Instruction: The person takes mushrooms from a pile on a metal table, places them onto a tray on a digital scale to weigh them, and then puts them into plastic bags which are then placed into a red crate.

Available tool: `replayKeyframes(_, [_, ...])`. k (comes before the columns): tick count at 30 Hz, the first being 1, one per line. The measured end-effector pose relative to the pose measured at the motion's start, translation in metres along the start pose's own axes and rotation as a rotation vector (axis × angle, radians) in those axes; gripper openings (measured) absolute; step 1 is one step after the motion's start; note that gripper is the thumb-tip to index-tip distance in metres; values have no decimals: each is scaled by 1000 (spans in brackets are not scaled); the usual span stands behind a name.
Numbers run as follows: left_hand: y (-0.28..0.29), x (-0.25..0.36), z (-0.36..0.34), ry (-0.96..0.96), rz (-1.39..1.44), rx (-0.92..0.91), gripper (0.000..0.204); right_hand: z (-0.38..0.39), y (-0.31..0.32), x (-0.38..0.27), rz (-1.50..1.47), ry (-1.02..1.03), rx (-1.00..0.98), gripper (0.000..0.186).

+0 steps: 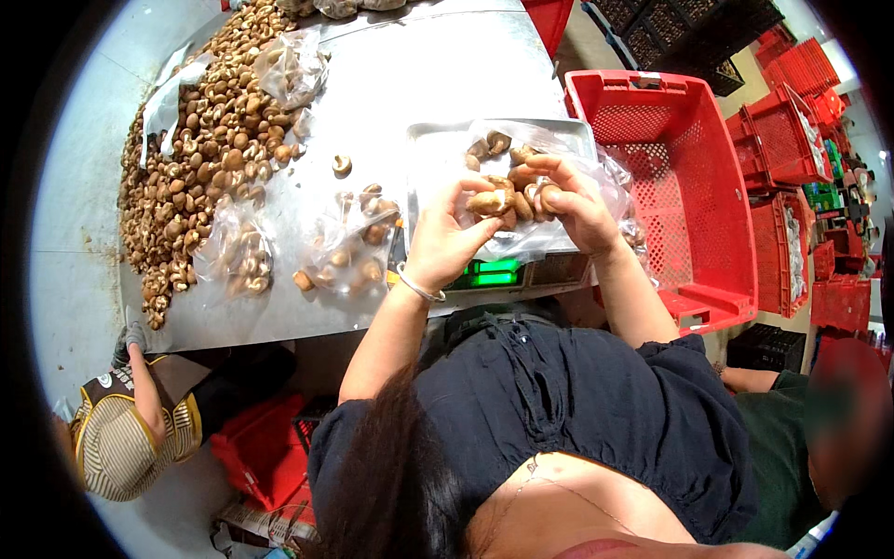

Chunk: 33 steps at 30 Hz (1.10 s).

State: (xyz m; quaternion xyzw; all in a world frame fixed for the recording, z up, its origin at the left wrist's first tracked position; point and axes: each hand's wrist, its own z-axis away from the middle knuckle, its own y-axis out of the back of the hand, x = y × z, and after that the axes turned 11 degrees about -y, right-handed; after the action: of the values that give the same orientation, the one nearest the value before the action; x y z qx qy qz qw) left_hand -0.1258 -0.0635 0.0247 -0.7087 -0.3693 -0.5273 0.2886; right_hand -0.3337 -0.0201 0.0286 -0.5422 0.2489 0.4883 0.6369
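Clock directions take the metal tray as centre, with the person's body at 6 o'clock. The brown, round-capped mushrooms [521,175] lie in a cluster at the tray's centre, between the hands, on or in a clear, thin plastic bag [510,245]; which of the two cannot be told. Each mushroom is likely light, with a soft, springy cap that bruises or tears under hard pressure; the pale stem is probably firmer. Take hold across the cap's rim with the finger pads, or by the stem base. The bag is likely limp and slippery; pinch it at the mouth.

The left hand [454,226] enters from 7 o'clock, thumb and curled fingers closed lightly about a mushroom. The right hand [579,210] enters from 4 o'clock, fingers arched over the cluster and touching it; whether it grips a piece cannot be told. Both wrists sit above the near side of the tray.

Beneath lies the shallow, silver metal tray [425,168], with a green lit display [494,272] at 6 o'clock. Farther out on the grey metal bench [372,84], a filled clear bag [349,250] sits at 8 o'clock, a red perforated plastic crate [724,200] stands at 3 o'clock, and a large mushroom heap [200,172] spreads at 9 to 10 o'clock.
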Motion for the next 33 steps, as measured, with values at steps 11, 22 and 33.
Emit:
replayKeyframes(11, [-12, 10, -1, -77, -130, 119, 40, 11, -11, 3, 72, 18, 14, 40])
replayKeyframes(22, [-7, 9, -3, 227, 145, 76, 51, 10, -3, 7, 119, -73, 232, 46])
replayKeyframes(33, [-14, 22, -3, 23, 110, 257, 48, 9, -3, -3, -115, -115, 25, 48])
